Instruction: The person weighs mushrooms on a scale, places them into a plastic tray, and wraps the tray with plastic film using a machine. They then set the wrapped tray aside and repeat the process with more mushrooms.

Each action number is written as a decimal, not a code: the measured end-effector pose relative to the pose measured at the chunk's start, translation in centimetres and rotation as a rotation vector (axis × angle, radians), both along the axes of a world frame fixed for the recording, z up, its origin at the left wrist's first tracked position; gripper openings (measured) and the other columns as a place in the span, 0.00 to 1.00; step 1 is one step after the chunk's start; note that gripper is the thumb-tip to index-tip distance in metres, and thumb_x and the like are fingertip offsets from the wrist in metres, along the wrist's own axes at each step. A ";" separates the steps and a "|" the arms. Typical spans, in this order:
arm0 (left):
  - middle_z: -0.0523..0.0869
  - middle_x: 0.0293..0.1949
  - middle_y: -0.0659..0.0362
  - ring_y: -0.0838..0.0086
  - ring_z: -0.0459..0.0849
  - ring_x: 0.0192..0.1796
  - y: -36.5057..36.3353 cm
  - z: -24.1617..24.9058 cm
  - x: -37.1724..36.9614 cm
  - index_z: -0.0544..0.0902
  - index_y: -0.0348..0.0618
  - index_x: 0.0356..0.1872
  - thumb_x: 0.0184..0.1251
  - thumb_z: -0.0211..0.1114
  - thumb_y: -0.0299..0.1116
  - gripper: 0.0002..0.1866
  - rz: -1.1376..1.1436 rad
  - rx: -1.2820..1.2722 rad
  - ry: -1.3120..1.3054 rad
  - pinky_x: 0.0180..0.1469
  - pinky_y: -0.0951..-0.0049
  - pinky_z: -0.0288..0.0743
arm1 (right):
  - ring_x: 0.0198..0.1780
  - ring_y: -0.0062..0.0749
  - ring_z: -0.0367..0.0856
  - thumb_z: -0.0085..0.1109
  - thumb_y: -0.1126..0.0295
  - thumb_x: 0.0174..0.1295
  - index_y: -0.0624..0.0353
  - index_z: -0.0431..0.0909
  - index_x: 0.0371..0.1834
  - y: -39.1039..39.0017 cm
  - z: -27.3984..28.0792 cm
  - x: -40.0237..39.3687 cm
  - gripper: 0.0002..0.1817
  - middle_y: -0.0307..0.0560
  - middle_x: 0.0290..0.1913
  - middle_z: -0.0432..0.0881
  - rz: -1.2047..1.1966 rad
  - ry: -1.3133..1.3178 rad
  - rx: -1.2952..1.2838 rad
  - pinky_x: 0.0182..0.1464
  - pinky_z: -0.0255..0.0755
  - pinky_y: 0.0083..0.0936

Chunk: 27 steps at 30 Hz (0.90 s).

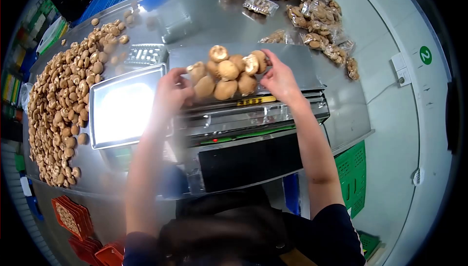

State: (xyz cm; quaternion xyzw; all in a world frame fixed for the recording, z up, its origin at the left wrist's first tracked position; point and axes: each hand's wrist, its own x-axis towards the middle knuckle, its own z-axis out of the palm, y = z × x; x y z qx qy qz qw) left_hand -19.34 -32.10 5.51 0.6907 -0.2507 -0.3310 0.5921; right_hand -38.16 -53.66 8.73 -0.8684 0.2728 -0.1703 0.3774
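Observation:
A cluster of brown mushrooms lies at the middle of the metal table, just behind the wrapping machine. At the cluster's left side, my left hand is blurred, its fingers curved near the end mushrooms; whether it grips them is unclear. My right hand is at the right end, thumb and fingers around a mushroom there. Any tray beneath the mushrooms is hidden. A shiny metal pan sits left of my left hand, with a clear plastic tray behind it.
A large heap of loose mushrooms covers the table's left side. Packed bags of mushrooms are at the back right. Red crates stand on the floor at lower left, a green crate at right below the table edge.

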 end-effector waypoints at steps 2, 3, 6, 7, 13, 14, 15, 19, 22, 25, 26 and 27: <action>0.82 0.33 0.55 0.72 0.83 0.26 -3.9 -1.3 -1.1 0.73 0.29 0.58 0.48 0.64 0.19 0.30 -0.022 0.059 -0.011 0.24 0.75 0.77 | 0.30 0.27 0.80 0.58 0.84 0.45 0.54 0.63 0.70 -3.9 -0.9 -1.8 0.42 0.52 0.46 0.81 -0.017 0.056 0.029 0.38 0.77 0.24; 0.82 0.33 0.54 0.72 0.83 0.26 -5.5 -1.6 -1.6 0.73 0.29 0.58 0.48 0.64 0.19 0.30 -0.035 0.100 -0.017 0.24 0.75 0.77 | 0.29 0.26 0.80 0.58 0.84 0.45 0.54 0.63 0.70 -5.5 -1.3 -2.4 0.42 0.52 0.46 0.81 -0.031 0.092 0.040 0.37 0.77 0.23; 0.85 0.33 0.52 0.70 0.84 0.26 -8.2 -2.4 -3.0 0.74 0.31 0.58 0.49 0.65 0.20 0.29 -0.039 0.198 -0.079 0.24 0.73 0.78 | 0.30 0.25 0.81 0.57 0.85 0.47 0.56 0.61 0.71 -9.2 -3.7 -3.7 0.42 0.51 0.48 0.81 0.012 0.093 0.096 0.36 0.77 0.23; 0.85 0.33 0.52 0.70 0.84 0.28 -8.5 -2.5 -3.4 0.74 0.31 0.58 0.49 0.65 0.19 0.29 -0.037 0.241 -0.106 0.26 0.73 0.79 | 0.31 0.25 0.81 0.57 0.85 0.48 0.57 0.60 0.72 -9.8 -4.2 -4.0 0.42 0.51 0.50 0.80 0.033 0.084 0.148 0.37 0.77 0.22; 0.82 0.39 0.56 0.75 0.81 0.38 -4.3 -2.2 -4.8 0.76 0.34 0.57 0.55 0.64 0.17 0.25 -0.053 0.101 -0.408 0.37 0.77 0.78 | 0.36 0.27 0.81 0.64 0.77 0.54 0.56 0.61 0.71 -9.7 -3.5 -7.9 0.38 0.53 0.54 0.78 0.102 -0.102 0.253 0.43 0.77 0.26; 0.82 0.42 0.56 0.72 0.81 0.42 -2.4 -0.7 -4.9 0.77 0.39 0.57 0.54 0.65 0.18 0.25 -0.162 0.143 -0.736 0.41 0.75 0.79 | 0.37 0.28 0.82 0.65 0.76 0.55 0.55 0.62 0.71 -10.1 -2.4 -10.0 0.38 0.53 0.60 0.75 0.191 -0.076 0.130 0.44 0.77 0.26; 0.82 0.46 0.56 0.69 0.80 0.46 -0.5 0.9 -4.9 0.78 0.43 0.56 0.53 0.67 0.19 0.25 -0.273 0.182 -1.061 0.45 0.72 0.79 | 0.41 0.30 0.83 0.65 0.75 0.55 0.52 0.64 0.70 -10.0 -1.1 -12.3 0.37 0.50 0.62 0.74 0.262 0.035 -0.067 0.44 0.78 0.27; 0.81 0.49 0.61 0.64 0.78 0.51 1.5 4.1 -5.8 0.81 0.53 0.50 0.49 0.69 0.29 0.22 -0.599 0.391 -1.467 0.55 0.64 0.74 | 0.49 0.36 0.84 0.65 0.73 0.55 0.39 0.70 0.66 -12.4 -1.3 -17.0 0.33 0.40 0.68 0.69 0.636 0.257 -0.745 0.44 0.80 0.29; 0.83 0.36 0.64 0.66 0.82 0.43 -1.2 3.5 -5.9 0.83 0.53 0.40 0.57 0.63 0.40 0.11 -0.629 0.155 -1.736 0.54 0.63 0.71 | 0.50 0.35 0.84 0.62 0.71 0.57 0.35 0.76 0.60 -11.5 -1.7 -14.6 0.26 0.40 0.68 0.70 0.690 0.218 -0.626 0.44 0.81 0.29; 0.85 0.49 0.61 0.63 0.79 0.49 0.3 2.5 -6.0 0.85 0.46 0.43 0.50 0.70 0.29 0.16 -0.643 0.237 -1.432 0.52 0.61 0.72 | 0.46 0.32 0.85 0.61 0.72 0.58 0.46 0.82 0.51 -10.3 -2.4 -15.3 0.16 0.41 0.59 0.79 0.625 0.135 -0.311 0.40 0.80 0.26; 0.86 0.46 0.58 0.64 0.81 0.43 2.4 2.0 -6.2 0.86 0.44 0.40 0.53 0.68 0.26 0.12 -0.588 0.232 -1.323 0.44 0.65 0.75 | 0.44 0.31 0.86 0.61 0.72 0.59 0.49 0.83 0.49 -10.5 -2.7 -17.3 0.15 0.42 0.56 0.81 0.564 0.086 -0.132 0.40 0.80 0.26; 0.87 0.43 0.55 0.65 0.84 0.38 4.4 1.5 -6.4 0.86 0.41 0.38 0.55 0.66 0.23 0.09 -0.529 0.218 -1.213 0.37 0.69 0.77 | 0.42 0.30 0.86 0.61 0.73 0.59 0.52 0.84 0.47 -10.4 -2.9 -19.0 0.13 0.43 0.54 0.84 0.501 0.038 0.043 0.39 0.80 0.26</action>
